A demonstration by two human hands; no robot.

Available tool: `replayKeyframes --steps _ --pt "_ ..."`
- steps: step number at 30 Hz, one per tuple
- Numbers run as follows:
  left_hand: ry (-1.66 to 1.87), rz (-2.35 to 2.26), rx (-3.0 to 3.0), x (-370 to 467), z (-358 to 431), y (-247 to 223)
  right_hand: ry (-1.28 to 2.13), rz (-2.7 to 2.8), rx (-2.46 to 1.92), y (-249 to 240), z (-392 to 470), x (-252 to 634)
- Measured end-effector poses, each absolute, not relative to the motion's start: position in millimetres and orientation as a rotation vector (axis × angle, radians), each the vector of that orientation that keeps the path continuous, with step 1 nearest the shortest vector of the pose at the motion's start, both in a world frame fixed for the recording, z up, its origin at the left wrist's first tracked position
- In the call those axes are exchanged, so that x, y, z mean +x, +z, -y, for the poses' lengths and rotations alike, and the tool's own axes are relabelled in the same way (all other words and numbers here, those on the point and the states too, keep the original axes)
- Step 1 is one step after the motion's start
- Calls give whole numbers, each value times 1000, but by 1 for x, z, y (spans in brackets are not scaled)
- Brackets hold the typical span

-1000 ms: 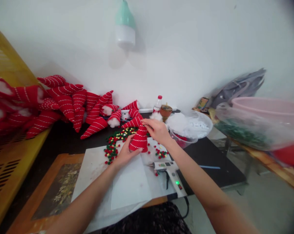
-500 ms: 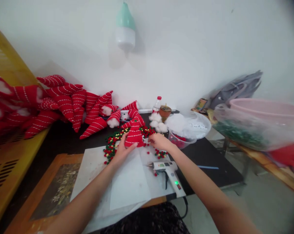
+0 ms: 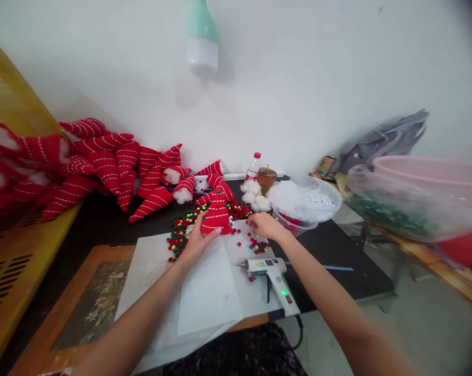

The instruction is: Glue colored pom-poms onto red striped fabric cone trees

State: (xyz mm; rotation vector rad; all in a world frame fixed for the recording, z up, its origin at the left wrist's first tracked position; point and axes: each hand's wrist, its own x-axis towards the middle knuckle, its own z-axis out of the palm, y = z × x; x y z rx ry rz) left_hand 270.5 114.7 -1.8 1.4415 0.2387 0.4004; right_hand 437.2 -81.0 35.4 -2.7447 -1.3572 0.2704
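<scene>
My left hand (image 3: 200, 237) grips the lower left side of a red stuffed cone hat (image 3: 215, 215) with white stitched stripes, standing tilted over white paper. A small green pom-pom (image 3: 219, 192) shows near its tip. Just to the right, my right hand (image 3: 264, 226) is closed in a pinch above scattered red pom-poms; whatever its fingertips hold is too small to make out. Below that hand lies a white glue gun (image 3: 270, 274) with a green light, its nozzle pointing left. Loose red, green and yellow pom-poms (image 3: 178, 237) surround the hat.
Many striped red cones (image 3: 106, 167) are heaped at the left, by a yellow plastic crate (image 3: 69, 216). Cotton balls (image 3: 255, 196), a bottle (image 3: 254, 168) and a clear tub (image 3: 296, 225) stand behind my right hand. A pink basin (image 3: 427, 169) sits at far right.
My right hand has moved a little right, away from the hat's lower edge. My left hand keeps its hold on the hat.
</scene>
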Motion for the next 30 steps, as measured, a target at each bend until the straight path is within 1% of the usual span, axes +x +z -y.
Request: replayKeyframes --steps 7,14,22,26,30 --pt "415 -263 1454 271 -116 -2 284 1315 -2729 43 95 437" --pt "389 -247 1447 269 -113 1 355 1344 -2703 39 102 427" --pt "358 -257 1444 269 -114 -2 266 1205 -2698 39 118 423" --pt "338 -219 1456 269 -113 -1 309 1203 -2635 32 122 421" --pt "332 -220 1444 268 -112 0 238 1214 -2496 36 117 414"
